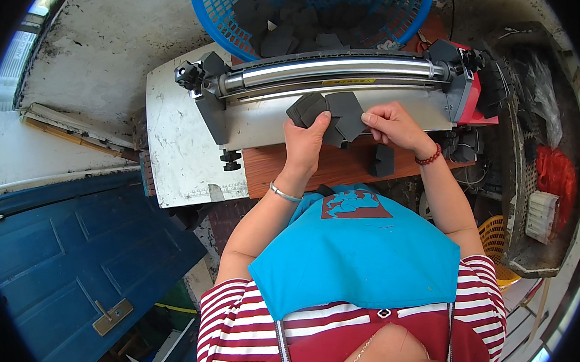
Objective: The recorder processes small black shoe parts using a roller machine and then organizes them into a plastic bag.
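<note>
My left hand (pixel 306 139) is closed round a small stack of dark grey flat pieces (pixel 307 109), its thumb on top. More of these pieces (pixel 345 104) fan out to the right of the stack. My right hand (pixel 393 127) pinches the edge of one angular dark grey piece (pixel 351 125) between thumb and fingers. Both hands are over the front metal plate (pixel 260 123) of a roller machine. Its shiny steel roller (pixel 330 71) lies just beyond them. Another dark piece or small pile (pixel 382 160) rests on the brown wooden board (pixel 269 169) below my right hand.
Behind the machine stands a blue plastic basket (pixel 202 20) holding many dark grey pieces (pixel 278 41). A white board (pixel 181 131) lies left, near a blue door (pixel 61 241). To the right are a dark trough (pixel 530 259) with a red bag (pixel 557 181) and a yellow basket (pixel 493 238).
</note>
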Available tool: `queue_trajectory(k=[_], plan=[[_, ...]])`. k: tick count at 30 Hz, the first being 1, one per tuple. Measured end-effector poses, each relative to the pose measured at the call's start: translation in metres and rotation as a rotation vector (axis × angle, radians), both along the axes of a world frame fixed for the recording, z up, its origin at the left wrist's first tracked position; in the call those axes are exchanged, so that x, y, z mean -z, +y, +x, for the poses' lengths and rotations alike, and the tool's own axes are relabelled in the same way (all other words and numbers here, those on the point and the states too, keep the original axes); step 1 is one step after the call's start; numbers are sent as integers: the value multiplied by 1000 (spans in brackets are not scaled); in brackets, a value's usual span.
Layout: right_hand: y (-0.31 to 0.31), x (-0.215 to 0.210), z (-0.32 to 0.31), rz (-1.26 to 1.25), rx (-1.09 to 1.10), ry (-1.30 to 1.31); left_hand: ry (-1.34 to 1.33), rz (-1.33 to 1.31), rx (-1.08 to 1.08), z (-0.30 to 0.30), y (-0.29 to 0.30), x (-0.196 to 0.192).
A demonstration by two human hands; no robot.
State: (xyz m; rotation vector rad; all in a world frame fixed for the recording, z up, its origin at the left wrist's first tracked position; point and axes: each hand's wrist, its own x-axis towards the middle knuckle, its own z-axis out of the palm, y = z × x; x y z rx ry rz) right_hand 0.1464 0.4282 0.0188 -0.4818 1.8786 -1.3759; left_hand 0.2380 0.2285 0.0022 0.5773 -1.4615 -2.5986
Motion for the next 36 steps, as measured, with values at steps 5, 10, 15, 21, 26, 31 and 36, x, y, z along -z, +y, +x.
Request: queue_trajectory(k=[5, 10, 15, 21, 26, 31, 36], plan=[[4, 3, -2, 25, 36, 4, 91, -124, -108, 0, -2, 5], [3, 4, -19, 348, 131, 81, 90, -144, -130, 2, -7, 5], [-18, -3, -11, 112, 171, 89, 99, -98, -124, 1, -2, 6], [1, -3, -18, 129, 32, -38, 73, -53, 19, 2, -10, -6], [-3, 1, -28, 304, 194, 212, 24, 138, 145, 4, -8, -10], [-21, -6, 7, 79, 36, 115, 35, 41, 175, 3, -3, -11], [-18, -2, 8, 24, 17, 35, 51, 160, 150, 3, -8, -9]])
